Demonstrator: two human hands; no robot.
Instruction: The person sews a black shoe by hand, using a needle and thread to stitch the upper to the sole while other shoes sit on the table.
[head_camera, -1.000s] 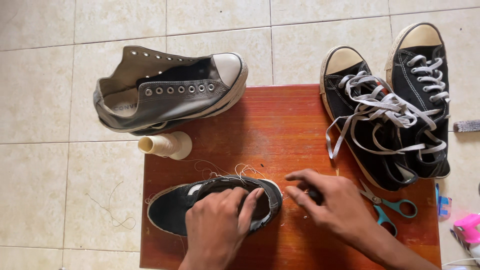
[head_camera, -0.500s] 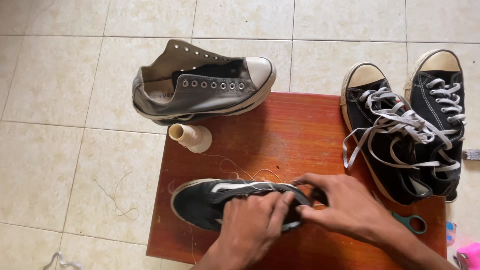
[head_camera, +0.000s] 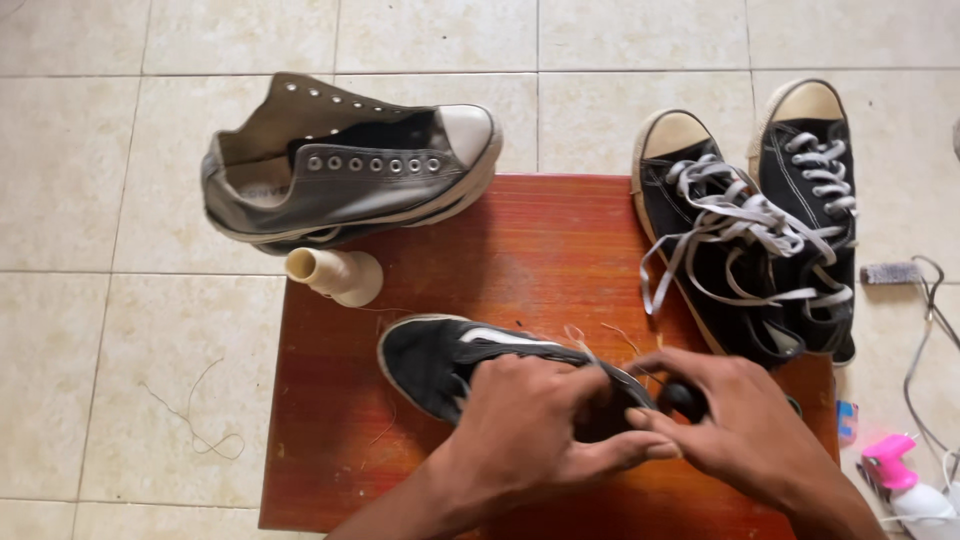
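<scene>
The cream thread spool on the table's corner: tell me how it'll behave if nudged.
The cream spool lies on its side at the edge of the red table, so it would probably roll, perhaps off onto the floor. It tapers, so it likely curves as it rolls. It looks small and probably light.

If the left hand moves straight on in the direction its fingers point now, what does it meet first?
The left hand rests on the black shoe, with its fingers pointing to the right. Almost at once it would meet the right hand, whose fingertips already seem to touch it, though depth is unclear.
</scene>
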